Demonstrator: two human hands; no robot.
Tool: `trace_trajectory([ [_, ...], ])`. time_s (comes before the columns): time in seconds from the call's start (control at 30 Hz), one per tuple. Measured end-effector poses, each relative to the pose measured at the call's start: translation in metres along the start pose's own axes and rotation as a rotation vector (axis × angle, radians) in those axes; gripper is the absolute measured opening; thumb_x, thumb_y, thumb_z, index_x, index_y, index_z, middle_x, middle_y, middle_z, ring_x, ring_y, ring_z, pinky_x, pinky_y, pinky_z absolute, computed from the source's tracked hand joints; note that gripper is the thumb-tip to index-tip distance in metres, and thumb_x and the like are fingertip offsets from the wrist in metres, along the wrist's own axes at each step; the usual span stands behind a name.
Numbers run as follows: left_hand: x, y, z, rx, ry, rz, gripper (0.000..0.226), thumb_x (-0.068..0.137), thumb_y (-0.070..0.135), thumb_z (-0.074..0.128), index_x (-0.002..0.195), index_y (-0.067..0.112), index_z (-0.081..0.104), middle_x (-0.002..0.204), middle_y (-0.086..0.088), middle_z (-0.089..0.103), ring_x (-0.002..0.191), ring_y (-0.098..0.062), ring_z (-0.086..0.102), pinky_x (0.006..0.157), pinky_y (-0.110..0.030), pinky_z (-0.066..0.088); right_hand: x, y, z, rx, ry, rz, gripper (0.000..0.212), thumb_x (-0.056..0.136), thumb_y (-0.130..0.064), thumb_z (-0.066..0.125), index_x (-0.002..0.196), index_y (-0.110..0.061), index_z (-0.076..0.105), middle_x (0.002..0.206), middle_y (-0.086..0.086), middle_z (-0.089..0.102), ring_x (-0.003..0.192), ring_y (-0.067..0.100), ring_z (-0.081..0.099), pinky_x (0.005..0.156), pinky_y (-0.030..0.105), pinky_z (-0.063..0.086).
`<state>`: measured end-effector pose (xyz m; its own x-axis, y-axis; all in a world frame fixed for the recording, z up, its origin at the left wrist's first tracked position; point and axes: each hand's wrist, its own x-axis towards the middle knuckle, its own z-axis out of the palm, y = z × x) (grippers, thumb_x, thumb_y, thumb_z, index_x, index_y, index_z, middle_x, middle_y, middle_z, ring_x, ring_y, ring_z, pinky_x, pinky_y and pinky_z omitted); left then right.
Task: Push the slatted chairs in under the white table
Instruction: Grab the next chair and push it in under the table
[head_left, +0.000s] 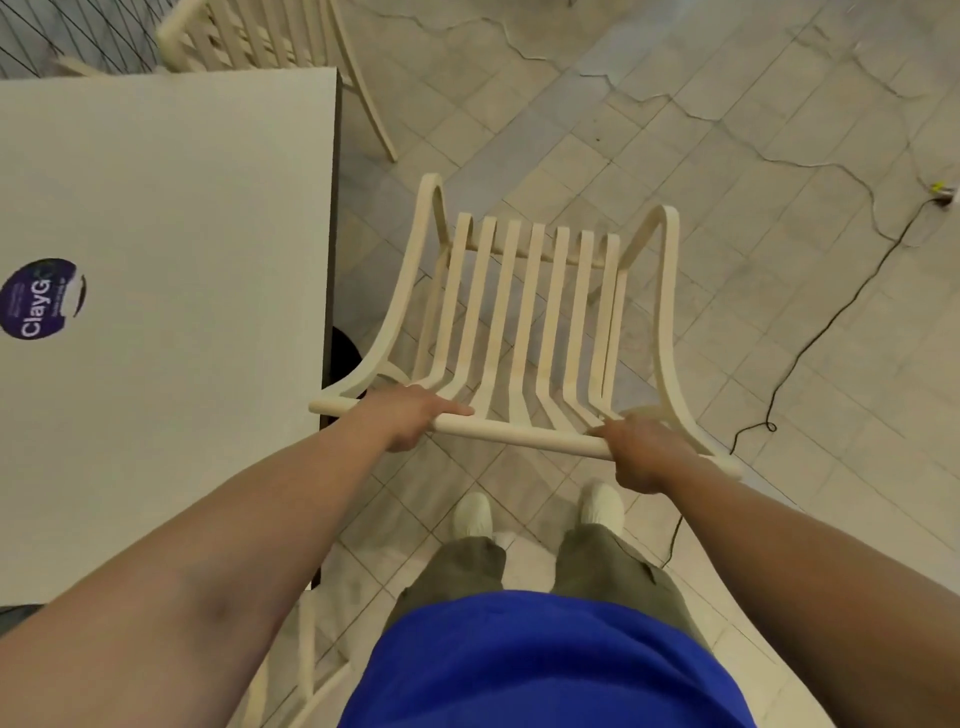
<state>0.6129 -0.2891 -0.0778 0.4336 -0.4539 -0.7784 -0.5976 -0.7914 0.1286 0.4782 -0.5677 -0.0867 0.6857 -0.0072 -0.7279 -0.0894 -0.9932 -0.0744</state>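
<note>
A cream slatted chair (524, 312) stands on the tiled floor to the right of the white table (171, 218), seen from above and behind. My left hand (410, 418) grips the left part of its top back rail. My right hand (641, 452) grips the right part of the same rail. The chair's seat lies fully outside the table's right edge, and its left armrest comes close to that edge. A second slatted chair (260, 36) stands at the table's far end, partly hidden by the tabletop.
A round purple sticker (44, 299) sits on the table's left part. A black cable (810, 338) runs across the floor on the right. Part of another cream chair frame (309, 654) shows low by the table's near corner. My feet stand just behind the chair.
</note>
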Motion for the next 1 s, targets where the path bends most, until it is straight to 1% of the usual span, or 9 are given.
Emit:
trace_trajectory([
  [0.13, 0.002, 0.021, 0.0, -0.083, -0.002, -0.04, 0.091, 0.09, -0.008, 0.046, 0.147, 0.06, 0.025, 0.121, -0.004, 0.052, 0.087, -0.02, 0.056, 0.073, -0.035, 0.051, 0.006, 0.028, -0.008, -0.065, -0.013, -0.065, 0.048, 0.086, -0.011, 0.062, 0.131, -0.028, 0.058, 0.103, -0.001, 0.064, 0.086, 0.017, 0.062, 0.073, 0.028, 0.05],
  [0.3, 0.007, 0.065, 0.0, -0.199, 0.014, -0.121, 0.093, 0.088, -0.009, 0.046, 0.146, 0.061, 0.026, 0.128, -0.005, 0.052, 0.083, -0.02, 0.058, 0.064, -0.032, 0.047, 0.016, 0.075, -0.028, -0.139, -0.008, -0.151, 0.05, 0.085, -0.011, 0.061, 0.131, -0.029, 0.058, 0.104, -0.001, 0.064, 0.09, 0.018, 0.062, 0.081, 0.033, 0.054],
  [0.43, 0.012, 0.099, 0.005, -0.279, 0.041, -0.184, 0.092, 0.089, -0.008, 0.045, 0.145, 0.062, 0.027, 0.12, -0.004, 0.053, 0.088, -0.024, 0.06, 0.08, -0.043, 0.055, 0.02, 0.107, -0.04, -0.209, -0.012, -0.219, 0.049, 0.086, -0.012, 0.061, 0.133, -0.027, 0.056, 0.106, 0.0, 0.062, 0.091, 0.018, 0.062, 0.084, 0.034, 0.054],
  [0.53, 0.014, 0.124, 0.005, -0.332, 0.064, -0.235, 0.088, 0.091, -0.007, 0.044, 0.145, 0.062, 0.028, 0.111, -0.002, 0.051, 0.084, -0.023, 0.058, 0.079, -0.042, 0.054, 0.025, 0.129, -0.053, -0.245, -0.018, -0.259, 0.047, 0.087, -0.013, 0.063, 0.131, -0.027, 0.057, 0.106, 0.0, 0.061, 0.091, 0.018, 0.062, 0.085, 0.035, 0.054],
  [0.63, 0.014, 0.145, 0.008, -0.406, 0.098, -0.275, 0.082, 0.094, -0.003, 0.044, 0.145, 0.059, 0.031, 0.11, 0.001, 0.048, 0.088, -0.023, 0.056, 0.083, -0.043, 0.053, 0.03, 0.144, -0.064, -0.311, -0.018, -0.307, 0.046, 0.086, -0.013, 0.065, 0.13, -0.027, 0.058, 0.104, -0.001, 0.061, 0.089, 0.017, 0.061, 0.083, 0.033, 0.053],
  [0.77, 0.009, 0.166, 0.014, -0.462, 0.145, -0.341, 0.082, 0.094, -0.004, 0.046, 0.146, 0.057, 0.031, 0.129, -0.004, 0.052, 0.087, -0.022, 0.052, 0.079, -0.038, 0.051, 0.037, 0.153, -0.074, -0.384, -0.018, -0.357, 0.047, 0.087, -0.012, 0.064, 0.131, -0.028, 0.058, 0.104, -0.001, 0.062, 0.09, 0.016, 0.061, 0.082, 0.031, 0.052],
  [0.83, 0.006, 0.174, 0.022, -0.499, 0.157, -0.36, 0.083, 0.093, -0.005, 0.047, 0.147, 0.057, 0.03, 0.134, -0.005, 0.051, 0.095, -0.025, 0.056, 0.077, -0.035, 0.047, 0.04, 0.151, -0.076, -0.419, -0.03, -0.375, 0.049, 0.087, -0.012, 0.063, 0.133, -0.029, 0.056, 0.105, -0.001, 0.062, 0.09, 0.017, 0.062, 0.081, 0.031, 0.052],
  [0.9, 0.006, 0.181, 0.029, -0.53, 0.159, -0.353, 0.084, 0.094, -0.004, 0.048, 0.147, 0.057, 0.028, 0.128, -0.005, 0.052, 0.098, -0.025, 0.056, 0.08, -0.036, 0.047, 0.043, 0.152, -0.077, -0.443, -0.025, -0.368, 0.052, 0.087, -0.011, 0.061, 0.135, -0.031, 0.054, 0.107, -0.001, 0.063, 0.093, 0.018, 0.062, 0.082, 0.033, 0.053],
  [1.0, 0.007, 0.182, 0.038, -0.577, 0.159, -0.364, 0.085, 0.093, -0.004, 0.05, 0.148, 0.057, 0.026, 0.112, 0.0, 0.051, 0.089, -0.021, 0.053, 0.077, -0.037, 0.047, 0.048, 0.148, -0.075, -0.47, -0.006, -0.351, 0.055, 0.088, -0.011, 0.06, 0.137, -0.034, 0.052, 0.114, 0.001, 0.063, 0.098, 0.021, 0.062, 0.083, 0.033, 0.052],
])
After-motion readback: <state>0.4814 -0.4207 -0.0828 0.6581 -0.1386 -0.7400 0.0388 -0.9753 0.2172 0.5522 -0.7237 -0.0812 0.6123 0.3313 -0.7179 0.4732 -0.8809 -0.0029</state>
